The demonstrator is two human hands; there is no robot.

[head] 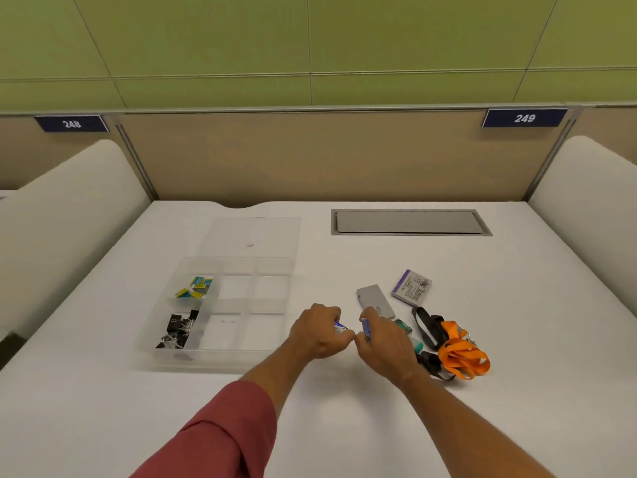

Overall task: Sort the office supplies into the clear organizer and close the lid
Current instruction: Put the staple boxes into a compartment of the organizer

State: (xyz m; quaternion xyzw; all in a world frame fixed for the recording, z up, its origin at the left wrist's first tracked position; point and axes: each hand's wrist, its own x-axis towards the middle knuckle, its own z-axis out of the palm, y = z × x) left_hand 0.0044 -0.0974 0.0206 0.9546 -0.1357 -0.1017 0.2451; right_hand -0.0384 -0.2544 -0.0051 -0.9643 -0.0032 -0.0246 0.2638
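The clear organizer [275,267] lies open on the left of the white desk, its clear lid [275,229] flat behind it. One compartment holds yellow-and-blue boxes [196,287], another black binder clips [177,331]. Right of the organizer, my left hand [319,334] grips a small blue-and-white box [339,326]. My right hand [386,343] holds a small purple box [366,327] close beside it. Just behind lie a grey case [375,300] and a purple-and-white box [412,287]. Orange and black lanyards [458,350] are heaped at the right, with small teal items [415,343] partly hidden by my right hand.
A grey cable hatch [410,222] is set into the desk at the back right. White padded dividers [69,208] rise on both sides, and a beige partition [310,157] closes the back.
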